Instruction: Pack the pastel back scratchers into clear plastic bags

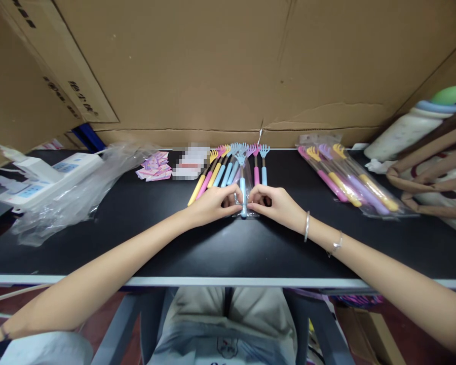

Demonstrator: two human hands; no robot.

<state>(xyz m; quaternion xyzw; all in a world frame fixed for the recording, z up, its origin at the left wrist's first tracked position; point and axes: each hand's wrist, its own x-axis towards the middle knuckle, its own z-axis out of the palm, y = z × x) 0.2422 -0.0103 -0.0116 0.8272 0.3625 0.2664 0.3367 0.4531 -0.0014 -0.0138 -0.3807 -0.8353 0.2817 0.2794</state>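
On black table (99, 238) | blue scratcher (243, 190), seemingly bagged, between hands | left grip (213, 205), right grip (275, 203) pinching it

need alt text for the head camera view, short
Two bare hands, left hand and right hand, pinch a blue back scratcher in a clear sleeve on a black table. Loose pastel back scratchers fan out behind it, and bagged back scratchers lie to the right.
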